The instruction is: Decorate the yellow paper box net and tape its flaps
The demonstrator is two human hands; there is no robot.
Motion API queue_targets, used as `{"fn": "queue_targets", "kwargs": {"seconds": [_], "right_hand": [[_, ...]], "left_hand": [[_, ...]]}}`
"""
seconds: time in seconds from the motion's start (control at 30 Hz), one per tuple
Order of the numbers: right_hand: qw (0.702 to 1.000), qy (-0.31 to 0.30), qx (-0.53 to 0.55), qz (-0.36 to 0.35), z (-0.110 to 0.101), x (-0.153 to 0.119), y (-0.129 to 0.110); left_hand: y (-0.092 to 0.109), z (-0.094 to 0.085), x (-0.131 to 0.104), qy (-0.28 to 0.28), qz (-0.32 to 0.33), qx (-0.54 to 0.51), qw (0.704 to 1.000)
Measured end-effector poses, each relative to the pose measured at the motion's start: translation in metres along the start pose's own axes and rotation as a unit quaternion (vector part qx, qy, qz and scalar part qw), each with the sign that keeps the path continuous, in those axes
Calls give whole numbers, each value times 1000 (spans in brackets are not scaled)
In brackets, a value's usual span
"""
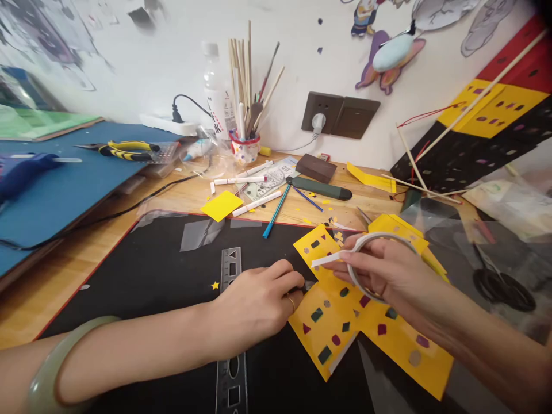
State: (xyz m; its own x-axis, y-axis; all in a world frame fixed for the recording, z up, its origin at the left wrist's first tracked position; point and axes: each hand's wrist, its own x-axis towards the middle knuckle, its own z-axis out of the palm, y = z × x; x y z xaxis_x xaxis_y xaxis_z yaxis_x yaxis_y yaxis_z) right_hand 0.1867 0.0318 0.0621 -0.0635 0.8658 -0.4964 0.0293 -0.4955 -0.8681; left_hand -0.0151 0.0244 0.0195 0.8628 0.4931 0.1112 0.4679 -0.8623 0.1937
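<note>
Right now my right hand (382,270) grips the tape roll (379,264) just above the yellow card (340,322), fingers curled through the ring, with a loose white tape end (330,259) pointing left toward my left hand (259,302). That hand lies just left of the card's edge, fingertips pinched down on something too small to tell. The strip's long axis runs left to right between both hands; the left is nearer its free end.
</note>
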Motion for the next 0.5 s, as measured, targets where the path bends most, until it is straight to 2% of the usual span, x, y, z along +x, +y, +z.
{"fn": "queue_targets", "kwargs": {"seconds": [0.1,0.2,0.33,0.5], "right_hand": [[994,44,-99,-28,1,-4,-5],[983,48,-175,-39,1,-4,-2],[986,6,-167,-24,-1,5,6],[993,-36,-108,12,-4,19,14]], "left_hand": [[3,1,0,11,3,1,1000],[7,2,2,7,-39,-30,999],[14,2,6,-5,-96,-29,995],[20,5,7,-25,-78,6,997]]}}
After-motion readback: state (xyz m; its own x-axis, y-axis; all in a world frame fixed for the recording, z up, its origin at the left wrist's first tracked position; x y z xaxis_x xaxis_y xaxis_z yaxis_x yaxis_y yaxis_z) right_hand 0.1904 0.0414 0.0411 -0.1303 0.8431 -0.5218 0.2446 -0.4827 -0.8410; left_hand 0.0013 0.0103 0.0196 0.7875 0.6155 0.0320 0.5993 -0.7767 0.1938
